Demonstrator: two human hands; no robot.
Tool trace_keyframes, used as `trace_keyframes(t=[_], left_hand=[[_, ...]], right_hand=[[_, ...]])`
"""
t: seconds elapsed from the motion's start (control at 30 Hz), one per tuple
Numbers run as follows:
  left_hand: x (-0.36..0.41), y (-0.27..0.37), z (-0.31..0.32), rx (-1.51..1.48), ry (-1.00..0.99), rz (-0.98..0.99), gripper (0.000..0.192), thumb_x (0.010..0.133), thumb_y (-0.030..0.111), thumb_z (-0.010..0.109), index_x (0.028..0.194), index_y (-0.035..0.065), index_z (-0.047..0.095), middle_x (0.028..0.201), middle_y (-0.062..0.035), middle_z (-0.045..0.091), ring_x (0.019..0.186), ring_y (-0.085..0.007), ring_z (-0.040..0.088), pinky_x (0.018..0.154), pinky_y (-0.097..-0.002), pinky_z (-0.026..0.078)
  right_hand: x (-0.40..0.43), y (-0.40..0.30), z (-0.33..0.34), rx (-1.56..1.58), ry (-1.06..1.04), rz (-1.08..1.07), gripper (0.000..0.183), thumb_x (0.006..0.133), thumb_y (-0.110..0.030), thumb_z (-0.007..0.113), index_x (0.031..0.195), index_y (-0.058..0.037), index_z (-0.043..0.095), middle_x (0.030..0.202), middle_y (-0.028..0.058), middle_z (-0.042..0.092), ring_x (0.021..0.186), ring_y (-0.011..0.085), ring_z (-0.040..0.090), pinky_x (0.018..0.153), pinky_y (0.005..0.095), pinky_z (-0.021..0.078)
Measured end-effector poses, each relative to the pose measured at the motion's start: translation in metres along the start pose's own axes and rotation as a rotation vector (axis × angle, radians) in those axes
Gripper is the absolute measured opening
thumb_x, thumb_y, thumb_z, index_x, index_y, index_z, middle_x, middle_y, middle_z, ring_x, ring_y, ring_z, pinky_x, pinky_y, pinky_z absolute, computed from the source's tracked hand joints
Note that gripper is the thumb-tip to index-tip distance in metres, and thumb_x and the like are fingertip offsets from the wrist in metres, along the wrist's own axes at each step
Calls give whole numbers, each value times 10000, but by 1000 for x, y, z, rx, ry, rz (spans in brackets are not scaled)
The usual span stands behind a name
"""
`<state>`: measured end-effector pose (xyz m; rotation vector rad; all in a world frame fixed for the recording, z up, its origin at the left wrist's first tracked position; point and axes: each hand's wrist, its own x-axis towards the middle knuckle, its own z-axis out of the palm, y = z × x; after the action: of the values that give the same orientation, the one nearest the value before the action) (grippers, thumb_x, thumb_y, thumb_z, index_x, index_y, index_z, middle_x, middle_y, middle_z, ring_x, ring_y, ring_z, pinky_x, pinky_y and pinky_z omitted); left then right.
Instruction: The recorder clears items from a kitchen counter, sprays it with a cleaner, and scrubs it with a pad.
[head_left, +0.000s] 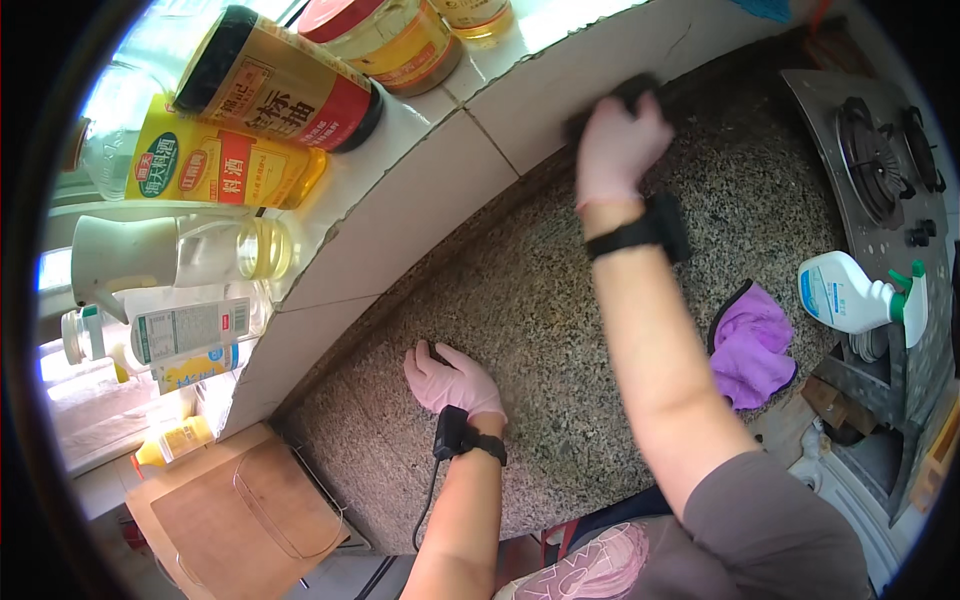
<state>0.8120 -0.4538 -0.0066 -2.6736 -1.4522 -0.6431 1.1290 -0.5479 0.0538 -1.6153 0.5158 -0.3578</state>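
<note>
My right hand (624, 142), in a pale pink glove, grips a dark scrubbing pad or cloth (637, 88) against the low tiled wall (536, 112), where it meets the counter's back edge. Motion blur hides the pad's exact kind. My left hand (456, 381), gloved the same way, rests on the speckled granite countertop (540, 360) with nothing held and its fingers slightly bent. To the right of my right forearm lies a crumpled purple microfibre cloth (752, 346). Beyond it is a white spray bottle (844, 292) with a green and white trigger.
A gas stove (862, 142) occupies the far right. Along the tiled window ledge (420, 127) stand a soy sauce bottle (281, 82), a cooking wine bottle (225, 161), a jar (386, 45) and an oil dispenser (180, 251). A wooden cutting board (240, 502) in a wire rack is at lower left.
</note>
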Motion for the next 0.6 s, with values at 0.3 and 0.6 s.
trace_keyframes(t=[0.3, 0.6], left_hand=[[0, 10, 0, -27, -48, -15, 364, 1021, 247, 559, 1250, -26, 635, 1324, -268, 603, 1226, -427, 580, 1058, -505, 459], [-2, 11, -2, -11, -50, -40, 392, 1034, 276, 540, 1261, -29, 637, 1327, -274, 607, 1230, -434, 584, 1075, -503, 456]], right_hand=[[-84, 19, -4, 65, -222, -58, 444, 922, -112, 645, 1287, 132, 584, 1209, 292, 561, 1139, 385, 567, 1021, 452, 460], [-29, -7, 13, 212, 58, -19, 481, 926, -8, 551, 1390, 84, 466, 1307, 206, 554, 1135, 248, 557, 1003, 403, 468]])
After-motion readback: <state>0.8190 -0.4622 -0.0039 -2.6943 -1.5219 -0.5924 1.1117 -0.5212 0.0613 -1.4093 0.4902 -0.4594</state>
